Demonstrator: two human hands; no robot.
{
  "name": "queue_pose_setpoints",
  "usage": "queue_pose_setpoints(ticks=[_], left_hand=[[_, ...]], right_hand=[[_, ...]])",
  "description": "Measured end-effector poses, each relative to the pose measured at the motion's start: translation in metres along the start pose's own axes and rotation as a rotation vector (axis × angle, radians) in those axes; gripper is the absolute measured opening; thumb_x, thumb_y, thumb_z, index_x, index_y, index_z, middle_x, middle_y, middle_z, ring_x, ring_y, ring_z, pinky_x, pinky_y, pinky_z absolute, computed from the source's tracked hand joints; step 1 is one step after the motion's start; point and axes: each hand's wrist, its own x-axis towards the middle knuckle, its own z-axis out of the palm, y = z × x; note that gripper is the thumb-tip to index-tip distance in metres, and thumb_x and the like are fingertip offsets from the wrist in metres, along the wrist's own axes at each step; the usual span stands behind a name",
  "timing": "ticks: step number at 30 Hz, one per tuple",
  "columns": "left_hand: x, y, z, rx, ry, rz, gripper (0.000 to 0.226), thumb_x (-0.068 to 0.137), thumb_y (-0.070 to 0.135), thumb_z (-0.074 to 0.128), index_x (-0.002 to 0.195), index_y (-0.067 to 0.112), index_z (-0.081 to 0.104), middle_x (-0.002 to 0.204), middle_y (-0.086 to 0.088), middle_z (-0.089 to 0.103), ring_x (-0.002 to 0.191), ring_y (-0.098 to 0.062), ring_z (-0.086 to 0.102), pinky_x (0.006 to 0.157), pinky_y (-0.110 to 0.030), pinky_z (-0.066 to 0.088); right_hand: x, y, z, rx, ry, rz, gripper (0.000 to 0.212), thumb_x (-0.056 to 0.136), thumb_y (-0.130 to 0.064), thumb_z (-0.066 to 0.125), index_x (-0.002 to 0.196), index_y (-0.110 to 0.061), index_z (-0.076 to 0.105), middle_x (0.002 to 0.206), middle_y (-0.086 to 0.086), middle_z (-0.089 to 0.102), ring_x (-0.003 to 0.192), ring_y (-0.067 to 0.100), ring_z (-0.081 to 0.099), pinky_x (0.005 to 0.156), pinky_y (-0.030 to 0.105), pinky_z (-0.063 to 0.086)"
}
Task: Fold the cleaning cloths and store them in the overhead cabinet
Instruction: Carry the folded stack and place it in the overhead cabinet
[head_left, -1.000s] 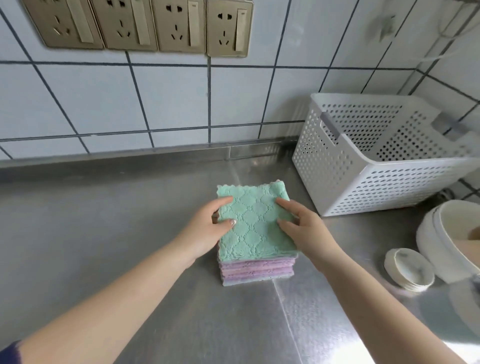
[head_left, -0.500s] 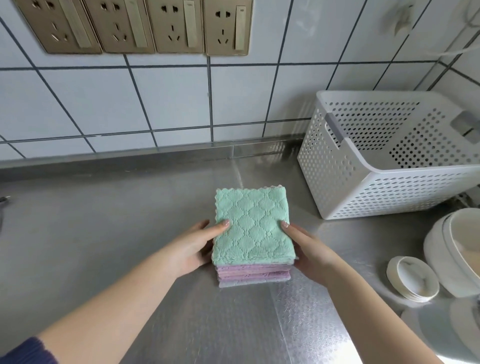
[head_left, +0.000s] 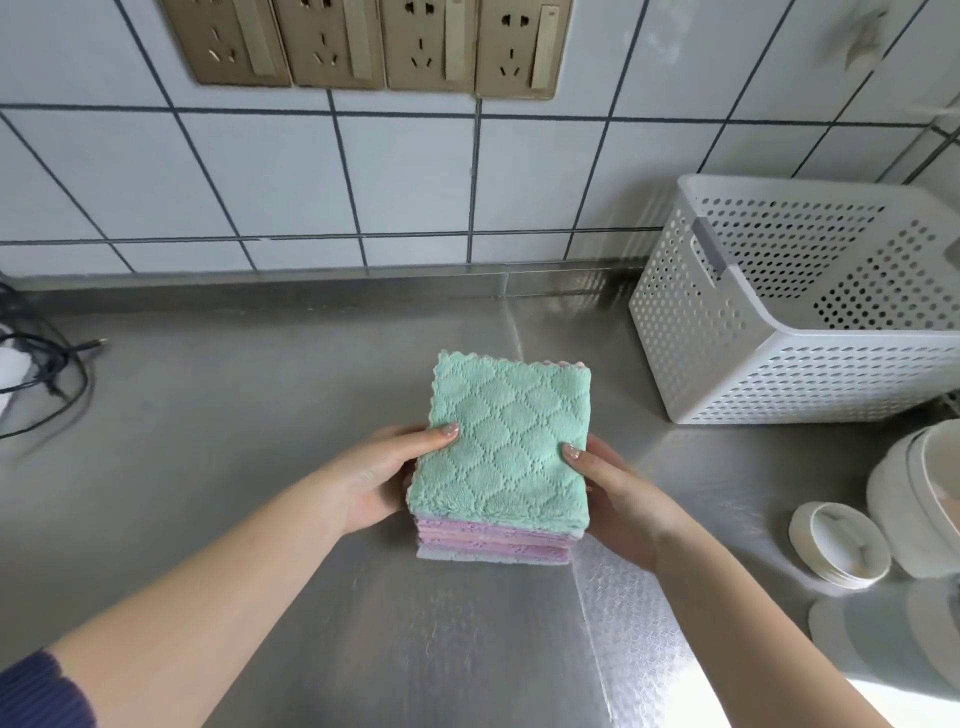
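Now | left hand (head_left: 379, 480) clamped the left side of the cloth stack (head_left: 501, 467), thumb on the green top cloth (head_left: 506, 441) | right hand (head_left: 615, 493) gripped the right side the same way | stack sat mid-desk (head_left: 234, 415), pink layers beneath | white basket (head_left: 779, 364) stood apart, right.

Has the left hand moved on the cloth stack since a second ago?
Yes. The left hand slid off the green top cloth to grip the stack's left side.
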Motion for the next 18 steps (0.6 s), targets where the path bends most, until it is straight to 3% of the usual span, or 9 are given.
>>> queue_pose_setpoints(ticks=[2,6,13,18], left_hand=[[-0.020,-0.005,-0.012,-0.003,0.006,0.007,0.050,0.070,0.027,0.071,0.115,0.008,0.061,0.111,-0.009,0.070,0.101,-0.021,0.068,0.079,-0.029,0.058],[-0.066,-0.016,-0.045,0.012,-0.017,0.011,0.093,0.038,0.037,0.094,0.119,0.008,0.059,0.117,-0.012,0.067,0.108,-0.025,0.065,0.088,-0.035,0.055],[-0.148,-0.026,-0.112,-0.056,-0.016,0.038,0.094,0.034,0.034,0.095,0.117,0.007,0.060,0.114,-0.013,0.068,0.104,-0.027,0.066,0.077,-0.033,0.058],[-0.200,-0.030,-0.182,-0.018,-0.044,0.034,0.092,0.034,0.034,0.095,0.116,0.007,0.061,0.114,-0.013,0.069,0.104,-0.027,0.066,0.078,-0.034,0.058]], right_hand=[[-0.007,0.002,0.016,-0.004,-0.026,0.004,0.080,0.070,-0.041,0.079,0.138,-0.023,0.041,0.135,0.012,0.056,0.124,0.033,0.053,0.109,0.061,0.029],[-0.018,0.010,0.064,-0.019,-0.102,0.052,0.079,0.073,-0.037,0.077,0.140,-0.028,0.037,0.135,0.007,0.056,0.124,0.029,0.054,0.107,0.056,0.037],[-0.022,0.031,0.163,-0.065,-0.203,0.046,0.083,0.070,-0.043,0.078,0.141,-0.029,0.037,0.138,0.005,0.053,0.127,0.028,0.051,0.109,0.055,0.034],[-0.024,0.064,0.253,-0.065,-0.117,0.007,0.080,0.066,-0.045,0.080,0.136,-0.032,0.042,0.134,0.006,0.057,0.126,0.035,0.050,0.108,0.061,0.031]])
